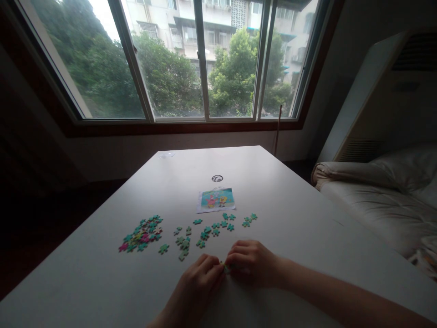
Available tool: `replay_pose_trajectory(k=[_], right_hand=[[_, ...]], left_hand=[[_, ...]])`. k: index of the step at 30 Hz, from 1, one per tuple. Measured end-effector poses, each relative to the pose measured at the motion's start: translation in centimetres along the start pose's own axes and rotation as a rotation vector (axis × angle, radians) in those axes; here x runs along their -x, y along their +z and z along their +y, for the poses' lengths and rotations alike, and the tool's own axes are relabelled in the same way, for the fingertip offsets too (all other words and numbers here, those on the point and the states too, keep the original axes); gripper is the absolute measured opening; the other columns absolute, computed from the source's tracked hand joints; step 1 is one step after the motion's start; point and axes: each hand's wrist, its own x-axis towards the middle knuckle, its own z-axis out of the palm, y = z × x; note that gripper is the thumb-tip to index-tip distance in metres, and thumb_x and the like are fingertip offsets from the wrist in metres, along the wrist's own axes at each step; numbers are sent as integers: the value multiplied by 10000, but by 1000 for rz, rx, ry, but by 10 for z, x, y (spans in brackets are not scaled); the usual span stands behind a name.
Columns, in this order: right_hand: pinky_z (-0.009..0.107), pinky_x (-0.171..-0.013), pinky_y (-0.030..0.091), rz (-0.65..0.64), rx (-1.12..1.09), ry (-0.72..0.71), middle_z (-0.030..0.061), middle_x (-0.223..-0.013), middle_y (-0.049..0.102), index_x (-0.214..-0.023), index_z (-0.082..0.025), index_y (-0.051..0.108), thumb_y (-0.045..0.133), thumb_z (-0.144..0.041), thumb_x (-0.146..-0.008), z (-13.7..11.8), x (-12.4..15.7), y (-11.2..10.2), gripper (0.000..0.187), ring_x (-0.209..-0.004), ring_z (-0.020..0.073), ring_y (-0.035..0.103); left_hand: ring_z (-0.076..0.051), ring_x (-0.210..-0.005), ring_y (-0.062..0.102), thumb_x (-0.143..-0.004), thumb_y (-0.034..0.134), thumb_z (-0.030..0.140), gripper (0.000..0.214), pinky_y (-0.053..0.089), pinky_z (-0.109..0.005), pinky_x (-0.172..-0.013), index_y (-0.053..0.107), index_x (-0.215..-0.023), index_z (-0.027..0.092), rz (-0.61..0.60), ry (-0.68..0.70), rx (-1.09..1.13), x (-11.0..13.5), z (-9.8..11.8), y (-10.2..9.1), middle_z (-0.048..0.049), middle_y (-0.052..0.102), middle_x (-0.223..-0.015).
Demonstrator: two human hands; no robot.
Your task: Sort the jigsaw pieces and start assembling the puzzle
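My left hand [203,275] and my right hand [251,262] meet low over the near part of the white table [290,218]. Both have their fingers closed on small green jigsaw puzzle pieces [224,266], which are mostly covered by the fingertips. Just beyond my hands lie loose green puzzle pieces [183,243], scattered in a rough band. A denser pile of puzzle pieces [143,234], teal, green, yellow and pink, is off to the left. Behind the scattered pieces rests a small picture sheet [217,199] with cartoon figures on a blue-green ground.
A round dark-and-light mark [217,178] shows on the table beyond the picture. Something clear and flat [166,155] lies at the far left corner. To the right stands a pale sofa or bed [362,205]. A wide window [205,68] spans the wall behind the table.
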Motion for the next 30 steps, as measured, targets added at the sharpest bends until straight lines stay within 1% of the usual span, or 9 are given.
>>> replay_pose_trajectory(k=[3,8,15,20,22,25,28,30], right_hand=[[255,-714,453,3,-10,1,53,-818,625,-904,-178,519,473,-213,-845,0,0,0,83,-783,152,569],[257,-709,455,6,-24,-5,56,-816,624,-904,-172,524,462,-201,-848,-1,-1,-1,89,-779,153,564],[244,-700,454,10,-35,-8,53,-814,621,-902,-170,521,462,-174,-841,0,-1,-1,85,-773,146,560],[247,-703,451,16,-71,18,59,-807,622,-909,-168,537,479,-206,-847,-2,0,-1,93,-773,148,562],[250,-702,445,74,-121,82,58,-807,628,-904,-168,554,494,-233,-852,-3,-1,-3,102,-771,150,563],[247,-693,436,238,-222,266,55,-785,632,-859,-164,579,457,-269,-888,-2,-2,-6,164,-748,143,566],[225,-615,428,372,-340,483,36,-678,615,-767,-154,589,391,-331,-918,3,-3,-8,305,-635,123,558],[206,-527,405,397,-435,598,9,-555,565,-700,-149,582,368,-393,-918,6,-3,-7,391,-521,108,525]], left_hand=[[-153,-687,557,-925,363,171,269,498,-242,-598,596,-790,174,-3,-4,-4,1,-1,2,-38,581,-737],[-167,-688,565,-909,364,124,245,501,-259,-594,587,-820,171,-17,11,-47,3,-1,3,-40,590,-752],[-190,-650,578,-858,375,61,218,507,-293,-558,568,-839,160,-46,45,-234,9,8,4,-45,617,-759],[-200,-615,574,-819,386,39,201,493,-305,-527,560,-846,137,-52,120,-396,8,15,5,-55,606,-718],[-199,-611,570,-808,385,29,201,488,-304,-519,551,-815,141,-37,129,-406,7,16,5,-52,597,-710],[-188,-617,567,-803,385,27,194,488,-287,-529,536,-791,148,17,123,-377,5,15,4,-46,587,-710],[-188,-636,567,-806,369,25,203,498,-291,-544,527,-792,151,28,111,-329,5,13,4,-46,584,-726],[-188,-637,564,-808,358,29,209,502,-298,-546,514,-765,162,18,98,-289,6,12,6,-42,573,-718]])
